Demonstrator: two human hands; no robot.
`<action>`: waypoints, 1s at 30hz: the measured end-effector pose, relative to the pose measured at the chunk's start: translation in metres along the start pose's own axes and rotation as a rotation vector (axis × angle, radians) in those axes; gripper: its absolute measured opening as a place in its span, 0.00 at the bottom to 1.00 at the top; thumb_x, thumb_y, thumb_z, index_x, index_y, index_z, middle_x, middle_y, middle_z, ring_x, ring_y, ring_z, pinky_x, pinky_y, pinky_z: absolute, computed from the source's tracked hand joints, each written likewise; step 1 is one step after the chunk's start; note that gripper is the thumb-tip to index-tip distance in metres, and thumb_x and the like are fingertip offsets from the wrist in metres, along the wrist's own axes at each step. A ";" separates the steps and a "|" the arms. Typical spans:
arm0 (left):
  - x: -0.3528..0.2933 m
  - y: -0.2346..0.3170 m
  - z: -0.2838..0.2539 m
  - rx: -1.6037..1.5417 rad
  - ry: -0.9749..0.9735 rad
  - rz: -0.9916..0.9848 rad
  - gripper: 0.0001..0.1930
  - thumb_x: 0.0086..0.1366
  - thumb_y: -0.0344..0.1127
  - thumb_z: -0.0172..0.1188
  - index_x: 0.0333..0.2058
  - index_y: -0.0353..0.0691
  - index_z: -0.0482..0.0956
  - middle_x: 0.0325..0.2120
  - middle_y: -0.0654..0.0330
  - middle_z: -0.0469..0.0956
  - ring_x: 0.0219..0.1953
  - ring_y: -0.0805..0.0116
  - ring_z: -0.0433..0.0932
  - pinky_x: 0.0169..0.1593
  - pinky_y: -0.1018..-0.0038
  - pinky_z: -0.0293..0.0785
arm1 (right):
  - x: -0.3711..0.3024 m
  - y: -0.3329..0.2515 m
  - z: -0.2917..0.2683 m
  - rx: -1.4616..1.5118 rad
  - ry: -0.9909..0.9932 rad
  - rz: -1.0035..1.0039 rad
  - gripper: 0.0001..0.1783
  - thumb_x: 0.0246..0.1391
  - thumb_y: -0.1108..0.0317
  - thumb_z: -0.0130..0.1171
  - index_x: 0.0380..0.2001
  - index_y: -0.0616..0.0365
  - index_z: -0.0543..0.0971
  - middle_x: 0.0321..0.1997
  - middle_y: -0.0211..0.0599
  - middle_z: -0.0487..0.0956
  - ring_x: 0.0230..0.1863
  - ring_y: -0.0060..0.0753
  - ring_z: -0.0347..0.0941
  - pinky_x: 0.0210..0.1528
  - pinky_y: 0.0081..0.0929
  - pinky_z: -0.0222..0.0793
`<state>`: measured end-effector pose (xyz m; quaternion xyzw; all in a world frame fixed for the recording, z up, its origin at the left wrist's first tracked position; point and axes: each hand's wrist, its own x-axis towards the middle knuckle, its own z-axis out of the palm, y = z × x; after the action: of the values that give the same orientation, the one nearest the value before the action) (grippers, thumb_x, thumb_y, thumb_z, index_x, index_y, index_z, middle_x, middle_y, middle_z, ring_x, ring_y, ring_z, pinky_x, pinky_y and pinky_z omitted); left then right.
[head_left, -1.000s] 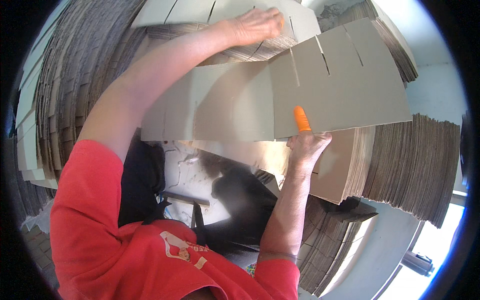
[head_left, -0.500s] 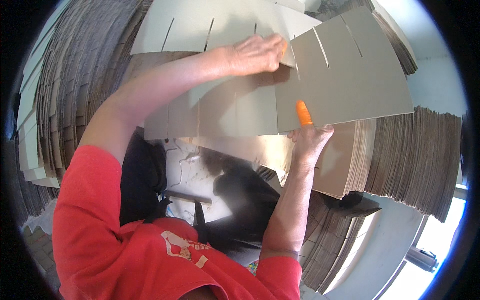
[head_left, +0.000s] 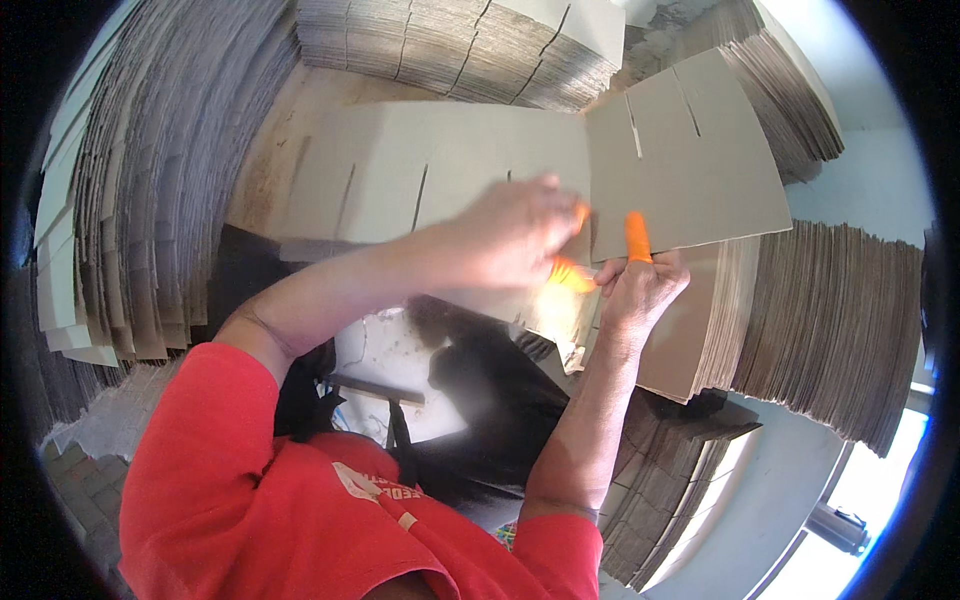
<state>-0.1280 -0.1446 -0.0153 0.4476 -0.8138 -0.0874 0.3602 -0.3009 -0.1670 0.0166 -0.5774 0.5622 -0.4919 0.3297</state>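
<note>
Grey cardboard point(head_left: 700, 180) stretches left to right; right hand point(head_left: 643, 290), thumb forward, pinches it; blurred left hand point(head_left: 515, 235): cannot tell.

Tall stacks of cardboard sheets point(head_left: 825, 330) show this is a workshop.

The bent left forearm point(head_left: 350, 280) reaches rightward across the scene, ending in a motion-blurred left hand point(head_left: 515, 235) whose finger closure is unclear. The right forearm point(head_left: 588, 430) rises from the near side, slanting slightly right; its right hand point(head_left: 645, 292) is curled, one digit point(head_left: 637, 237) extended toward the far side.
</note>
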 end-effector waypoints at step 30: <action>0.112 -0.157 -0.050 0.750 -0.045 0.143 0.15 0.60 0.35 0.57 0.42 0.30 0.74 0.36 0.56 0.74 0.44 0.62 0.74 0.37 0.69 0.81 | -0.005 0.012 0.014 0.002 -0.085 -0.023 0.10 0.31 0.88 0.42 0.14 0.66 0.72 0.06 0.36 0.69 0.07 0.22 0.66 0.09 0.22 0.60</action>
<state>-0.0284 -0.3160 0.0043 0.4882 -0.8262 0.2321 0.1587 -0.2915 -0.1660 0.0004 -0.6040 0.5403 -0.4712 0.3482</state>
